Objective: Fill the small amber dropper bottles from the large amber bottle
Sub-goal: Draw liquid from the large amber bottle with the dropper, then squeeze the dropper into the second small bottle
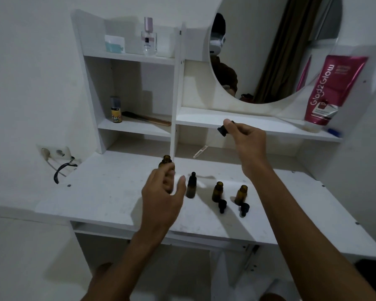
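Right fingertips (227,123) are clamped on the black dropper cap (223,131), and its glass pipette (199,152) slants down and left below the right hand (248,142). On the left hand (163,198), the fingers curl loosely at the base of the open-necked large amber bottle (167,162), thumb splayed wide. It's blurry there, so I cannot tell if that's a real grip. Just right of that thumb stands 1 capped small bottle (191,186). Further right are 2 uncapped: the middle bottle (218,191) and the far-right bottle (241,194). 2 loose caps (222,206) lie just in front on the white desk (109,192).
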